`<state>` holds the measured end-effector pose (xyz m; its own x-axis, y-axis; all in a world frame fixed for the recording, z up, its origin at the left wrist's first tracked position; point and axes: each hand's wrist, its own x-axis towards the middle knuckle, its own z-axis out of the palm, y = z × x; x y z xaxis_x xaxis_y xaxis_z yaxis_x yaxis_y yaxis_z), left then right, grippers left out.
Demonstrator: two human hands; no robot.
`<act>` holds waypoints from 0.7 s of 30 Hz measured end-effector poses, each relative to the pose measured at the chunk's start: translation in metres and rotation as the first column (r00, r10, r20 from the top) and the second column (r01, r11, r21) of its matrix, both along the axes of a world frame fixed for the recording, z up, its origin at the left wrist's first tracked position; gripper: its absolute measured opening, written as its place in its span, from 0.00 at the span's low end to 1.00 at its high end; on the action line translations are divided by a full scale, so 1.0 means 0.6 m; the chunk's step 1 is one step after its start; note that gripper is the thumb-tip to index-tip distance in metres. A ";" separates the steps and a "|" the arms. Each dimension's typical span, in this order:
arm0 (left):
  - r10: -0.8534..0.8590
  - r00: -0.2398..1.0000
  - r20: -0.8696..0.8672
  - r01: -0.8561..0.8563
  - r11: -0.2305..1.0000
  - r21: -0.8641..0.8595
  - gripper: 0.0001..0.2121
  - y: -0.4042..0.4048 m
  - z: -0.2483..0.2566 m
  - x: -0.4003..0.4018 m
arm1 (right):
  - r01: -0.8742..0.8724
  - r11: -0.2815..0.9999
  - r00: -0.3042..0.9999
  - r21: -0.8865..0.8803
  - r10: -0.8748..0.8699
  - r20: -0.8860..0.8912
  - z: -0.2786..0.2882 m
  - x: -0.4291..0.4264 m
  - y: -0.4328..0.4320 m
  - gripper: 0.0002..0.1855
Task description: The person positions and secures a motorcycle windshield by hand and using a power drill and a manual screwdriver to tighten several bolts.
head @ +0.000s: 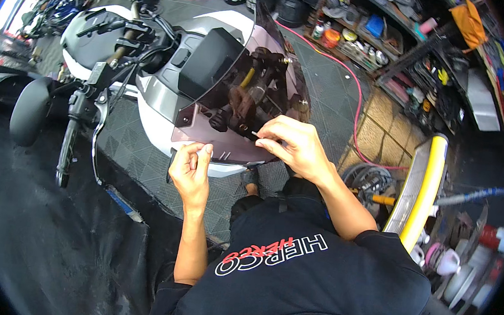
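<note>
Below the smoked windscreen (234,149) of a white and grey motorcycle (156,117), my left hand (191,168) is raised with its fingers curled and thumb near the forefinger. A whitish patch shows at those fingertips; whether it is a held piece or the fairing behind cannot be told. My right hand (295,145) pinches a small, thin, light-coloured piece (254,133) between thumb and fingers, over the windscreen's lower right part. A dark screw or hole (186,120) shows near the windscreen's left corner. Dark parts and a reflection show through or on the tinted plastic.
The handlebar grip (67,155), brake or clutch lever (97,139) and mirror (31,111) stick out at left. A red hose (358,104) crosses the tiled floor. Cluttered shelves (361,36) stand at upper right, and a yellow-framed lamp or heater (425,186) at right.
</note>
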<state>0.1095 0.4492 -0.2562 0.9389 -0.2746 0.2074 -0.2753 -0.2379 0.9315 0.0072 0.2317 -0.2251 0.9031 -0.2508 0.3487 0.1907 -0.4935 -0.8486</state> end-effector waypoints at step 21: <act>-0.216 0.976 0.012 0.216 0.967 -0.134 0.06 0.018 -0.031 0.049 | 0.184 0.974 0.982 -0.134 -0.177 0.064 -0.006 0.028 0.060 0.08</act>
<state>0.1390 0.4603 -0.2749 0.8608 -0.4409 0.2541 -0.3043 -0.0459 0.9515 0.0238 0.2679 -0.2286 0.8271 -0.3542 0.4364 0.1293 -0.6358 -0.7609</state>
